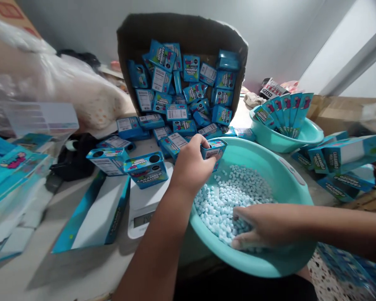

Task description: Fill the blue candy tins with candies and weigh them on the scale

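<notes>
My left hand (191, 165) is closed around a small blue candy box (213, 149), held over the far rim of a big teal basin (288, 175). The basin holds a heap of pale blue and white candies (228, 196). My right hand (260, 225) lies in that heap near the front, palm down, with its fingertips buried in the candies, so I cannot see whether they are closed on any.
A tipped dark carton (181, 37) spills several blue boxes (178, 96) onto the table. A white scale (146, 205) carries two boxes. A smaller teal bowl (303, 138) holds flat box blanks. Display cartons (344, 156) lie right; an open tray (94, 213) and flat packaging lie left.
</notes>
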{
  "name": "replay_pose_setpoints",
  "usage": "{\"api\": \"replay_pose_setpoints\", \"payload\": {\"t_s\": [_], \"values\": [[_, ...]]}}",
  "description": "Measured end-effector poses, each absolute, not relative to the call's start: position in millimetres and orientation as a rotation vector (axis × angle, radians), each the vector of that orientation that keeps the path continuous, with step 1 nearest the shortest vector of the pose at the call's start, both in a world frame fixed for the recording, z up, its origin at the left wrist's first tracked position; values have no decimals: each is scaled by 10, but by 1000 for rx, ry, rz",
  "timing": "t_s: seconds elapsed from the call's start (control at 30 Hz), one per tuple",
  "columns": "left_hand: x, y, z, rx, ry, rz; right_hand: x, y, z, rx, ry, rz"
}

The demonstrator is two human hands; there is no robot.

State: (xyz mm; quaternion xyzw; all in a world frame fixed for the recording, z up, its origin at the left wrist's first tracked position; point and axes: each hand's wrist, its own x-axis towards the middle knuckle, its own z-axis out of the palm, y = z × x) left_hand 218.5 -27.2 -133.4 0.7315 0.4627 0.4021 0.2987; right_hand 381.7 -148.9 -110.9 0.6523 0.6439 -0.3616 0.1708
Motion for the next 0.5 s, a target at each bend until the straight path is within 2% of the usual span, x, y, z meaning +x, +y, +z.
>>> {"api": "replay_pose_setpoints", "payload": {"t_s": [0.23,0.37,0.43,0.5], "values": [[2182,-282,-1342,1943,1199,1072,3378,-1157,-1575,2346,1574,-1637],[2171,-277,-1321,1908,1232,1093,3351,-918,-1667,2291,1650,-1963],[2167,-273,-1317,1892,1246,1128,3449,-826,-1604,2163,1916,-1873],[2164,-268,-1319,1877,1247,1172,3596,-765,-1507,2027,2314,-1467]]}}
